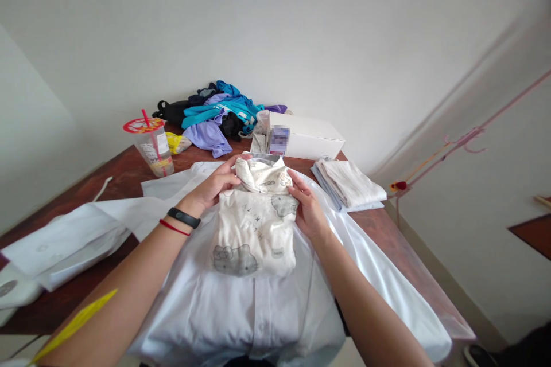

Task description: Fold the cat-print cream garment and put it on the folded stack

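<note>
Head view: both hands (261,187) clasp opposite collar edges of the printed shirt (257,229); tension should stay even (cotton-like fabric creases readily).

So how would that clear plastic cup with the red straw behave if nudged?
The cup would probably tip rather easily, being tall and narrower at its base. It looks mostly drained, so likely light. The red straw sticking up through the lid could wobble.
</note>
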The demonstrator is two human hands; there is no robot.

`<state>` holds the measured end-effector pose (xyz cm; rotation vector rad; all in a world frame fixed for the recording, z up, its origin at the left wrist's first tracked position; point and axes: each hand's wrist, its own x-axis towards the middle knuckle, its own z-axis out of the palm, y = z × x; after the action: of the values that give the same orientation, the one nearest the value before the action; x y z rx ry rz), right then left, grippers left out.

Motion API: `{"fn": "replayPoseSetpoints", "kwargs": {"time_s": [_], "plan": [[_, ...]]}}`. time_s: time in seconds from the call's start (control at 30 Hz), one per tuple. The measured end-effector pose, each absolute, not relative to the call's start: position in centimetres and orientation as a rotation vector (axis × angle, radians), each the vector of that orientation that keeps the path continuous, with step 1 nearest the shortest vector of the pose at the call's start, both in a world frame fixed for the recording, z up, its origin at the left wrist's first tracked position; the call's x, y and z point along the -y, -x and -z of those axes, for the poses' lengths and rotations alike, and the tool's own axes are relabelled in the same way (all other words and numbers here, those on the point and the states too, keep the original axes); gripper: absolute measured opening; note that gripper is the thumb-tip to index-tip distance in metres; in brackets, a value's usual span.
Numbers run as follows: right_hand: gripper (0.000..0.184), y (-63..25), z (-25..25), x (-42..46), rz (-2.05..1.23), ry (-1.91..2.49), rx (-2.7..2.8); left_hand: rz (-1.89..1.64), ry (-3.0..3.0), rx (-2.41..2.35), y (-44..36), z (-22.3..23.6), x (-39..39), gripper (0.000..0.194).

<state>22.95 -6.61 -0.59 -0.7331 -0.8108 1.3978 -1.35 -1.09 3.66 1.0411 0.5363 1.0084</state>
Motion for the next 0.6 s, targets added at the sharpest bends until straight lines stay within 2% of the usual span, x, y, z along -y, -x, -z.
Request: {"fn": "replayPoseSetpoints", "kwargs": {"time_s": [0.13, 0.2, 0.4, 0.6], "plan": [[0.046, -23.09, 0.72, 6.48, -1.374, 0.768, 0.768, -0.975, -0.904, -0.485, 1.41, -3.30, 0.40, 0.036], [0.038, -23.13, 0.63, 6.45, -1.353, 0.770, 0.747, -0.999, -0.936, -0.533, 1.39, -3.18, 0.18, 0.031], [0.029, -23.27, 0.46, 6.33, -1.302, 0.793, 0.709, -0.973, -0.877, -0.576, 1.33, -3.30, 0.25, 0.042], [0.027, -23.46, 0.96, 6.07, -1.366, 0.766, 0.701, -1.001, -0.943, -0.637, 1.23, -3.25, 0.22, 0.032]]}}
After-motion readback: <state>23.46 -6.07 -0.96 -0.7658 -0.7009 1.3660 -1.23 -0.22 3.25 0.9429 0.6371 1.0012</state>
